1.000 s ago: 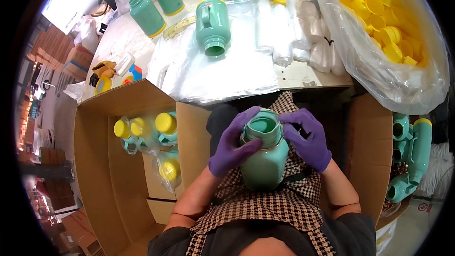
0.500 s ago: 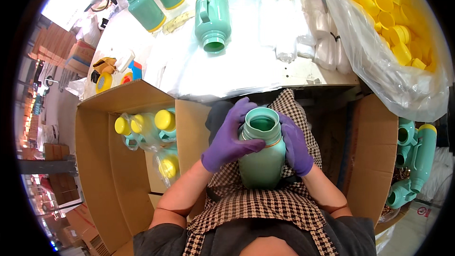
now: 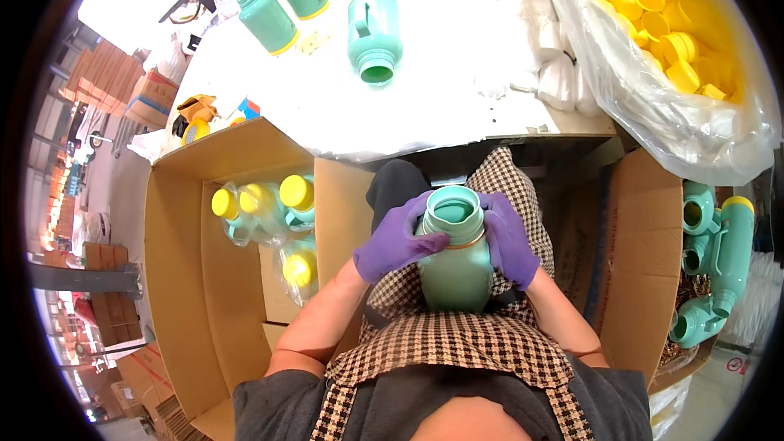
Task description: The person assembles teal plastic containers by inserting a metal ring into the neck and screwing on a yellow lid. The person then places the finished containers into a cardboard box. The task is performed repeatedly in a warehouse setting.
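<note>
The left hand (image 3: pixel 398 241) and the right hand (image 3: pixel 508 238) both wear plain purple gloves. The held bottle (image 3: pixel 454 284) is soft sea-green, with a thin orange ring (image 3: pixel 466 245) round its neck. Black-and-tan houndstooth covers the apron (image 3: pixel 457 347); the shirt (image 3: pixel 380 400) is dark grey. The carton (image 3: pixel 181 269) is brown, and the boxed caps (image 3: pixel 296 193) are bright yellow. The table bottles (image 3: pixel 268 21) are the same green, some edged in yellow. The loose caps (image 3: pixel 678 48) are yellow too, their bag (image 3: pixel 665 135) a milky white. The floor (image 3: pixel 720 388) is pale grey.
</note>
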Available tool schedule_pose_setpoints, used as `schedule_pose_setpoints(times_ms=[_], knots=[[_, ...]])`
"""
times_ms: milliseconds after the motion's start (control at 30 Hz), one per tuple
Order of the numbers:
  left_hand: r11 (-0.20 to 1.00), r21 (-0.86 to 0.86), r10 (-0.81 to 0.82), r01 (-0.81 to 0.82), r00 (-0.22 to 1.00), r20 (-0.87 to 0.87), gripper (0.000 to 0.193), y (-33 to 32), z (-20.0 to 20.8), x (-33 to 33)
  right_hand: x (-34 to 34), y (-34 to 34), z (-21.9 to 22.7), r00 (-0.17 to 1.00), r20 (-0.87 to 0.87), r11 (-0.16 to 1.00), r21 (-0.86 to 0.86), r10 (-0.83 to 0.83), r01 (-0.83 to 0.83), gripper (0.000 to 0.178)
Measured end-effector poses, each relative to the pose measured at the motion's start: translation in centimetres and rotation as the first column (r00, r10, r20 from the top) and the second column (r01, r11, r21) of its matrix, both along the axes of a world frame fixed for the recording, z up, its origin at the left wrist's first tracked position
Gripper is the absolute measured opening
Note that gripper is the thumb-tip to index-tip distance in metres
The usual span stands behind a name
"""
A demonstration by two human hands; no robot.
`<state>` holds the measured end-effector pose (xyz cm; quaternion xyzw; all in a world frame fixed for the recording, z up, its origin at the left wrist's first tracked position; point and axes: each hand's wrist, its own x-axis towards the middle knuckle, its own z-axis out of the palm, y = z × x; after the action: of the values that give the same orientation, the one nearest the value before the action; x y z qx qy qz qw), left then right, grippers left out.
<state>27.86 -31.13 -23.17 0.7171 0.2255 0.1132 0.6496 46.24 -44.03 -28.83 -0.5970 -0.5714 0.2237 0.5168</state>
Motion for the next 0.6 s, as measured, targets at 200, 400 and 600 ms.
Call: schedule_pose_setpoints(times_ms=[200,400,600], knots=[[0.994,0.106,0.0,-0.001,1.0,0.01,0.071,-0.1,-0.5,-1.4,-1.0,-0.8,-0.4,0.966,-0.256,0.999,-0.012,0.041,-0.045,0.028],[0.972,-0.227,-0.006,0.059,0.974,0.226,0.077,1.5,-1.6,-2.3,-1.1,1.5,2.2,0.914,-0.324,0.967,0.146,0.247,-0.209,0.04],[0.923,-0.337,0.279,-0.186,0.927,0.251,0.059,3.2,0.2,-1.3,-2.7,2.1,9.5,0.922,0.315,0.914,0.259,0.225,-0.312,0.035]])
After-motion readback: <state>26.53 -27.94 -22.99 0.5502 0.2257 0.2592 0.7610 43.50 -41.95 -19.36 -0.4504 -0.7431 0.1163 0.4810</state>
